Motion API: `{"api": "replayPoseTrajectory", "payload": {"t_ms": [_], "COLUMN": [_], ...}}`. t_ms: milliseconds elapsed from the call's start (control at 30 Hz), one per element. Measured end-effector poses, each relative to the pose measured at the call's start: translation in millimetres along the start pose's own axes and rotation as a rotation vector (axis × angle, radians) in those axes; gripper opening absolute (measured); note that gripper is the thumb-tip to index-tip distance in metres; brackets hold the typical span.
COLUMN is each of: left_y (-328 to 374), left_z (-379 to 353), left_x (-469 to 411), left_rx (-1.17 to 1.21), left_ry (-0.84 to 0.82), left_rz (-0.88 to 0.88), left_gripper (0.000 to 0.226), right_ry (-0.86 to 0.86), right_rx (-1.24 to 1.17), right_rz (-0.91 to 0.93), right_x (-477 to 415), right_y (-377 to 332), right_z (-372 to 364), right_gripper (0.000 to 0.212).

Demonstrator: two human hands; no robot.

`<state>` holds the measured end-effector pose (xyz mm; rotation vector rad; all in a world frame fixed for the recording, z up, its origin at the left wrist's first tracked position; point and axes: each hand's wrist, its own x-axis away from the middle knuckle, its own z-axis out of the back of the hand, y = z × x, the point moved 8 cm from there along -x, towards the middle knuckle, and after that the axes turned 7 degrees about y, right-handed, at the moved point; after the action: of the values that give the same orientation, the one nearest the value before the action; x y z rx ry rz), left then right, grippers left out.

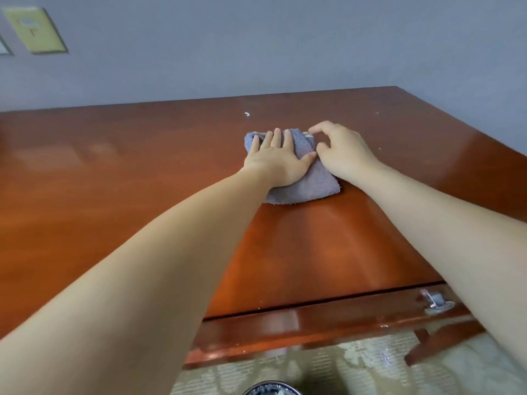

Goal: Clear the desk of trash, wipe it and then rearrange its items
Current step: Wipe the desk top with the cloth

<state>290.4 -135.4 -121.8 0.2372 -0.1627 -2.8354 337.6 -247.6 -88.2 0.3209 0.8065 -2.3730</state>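
While the left hand [278, 163] presses the cloth [310, 185] with straight fingers [276, 139] and the right hand [342, 151] pinches its edge, uneven pull could bunch it.

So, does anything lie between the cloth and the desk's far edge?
Only a small white scrap lies on the desk, just beyond the cloth. Nothing else visible stands in the way.

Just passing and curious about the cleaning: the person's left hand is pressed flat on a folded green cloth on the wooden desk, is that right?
Almost. The cloth is greyish-blue, not green. The head view shows it folded on the wooden desk with the left hand pressed flat on it, fingers straight, just as you said.
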Motion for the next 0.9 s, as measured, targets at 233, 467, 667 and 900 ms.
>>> {"api": "replayPoseTrajectory", "payload": {"t_ms": [233, 467, 667, 900], "left_y": [-57, -103, -126, -136], "left_z": [-6, -11, -17, -22], "left_x": [-87, -165, -235, -291], "left_rx": [0.014, 0.020, 0.029, 0.005], "left_ry": [0.007, 0.004, -0.026, -0.065], "left_rz": [-0.005, -0.021, -0.066, -0.095], "left_gripper": [0.079, 0.073, 0.073, 0.074], "right_ry": [-0.108, -0.223, -0.201, -0.039], "right_rx": [0.038, 0.196, 0.207, 0.122], "right_rz": [-0.021, -0.093, -0.062, -0.067], "right_x": [-105, -199, -252, -258], "right_y": [2, 34, 26, 32], "right_z": [-68, -117, -143, -137], "right_gripper": [0.042, 0.050, 0.050, 0.043]}}
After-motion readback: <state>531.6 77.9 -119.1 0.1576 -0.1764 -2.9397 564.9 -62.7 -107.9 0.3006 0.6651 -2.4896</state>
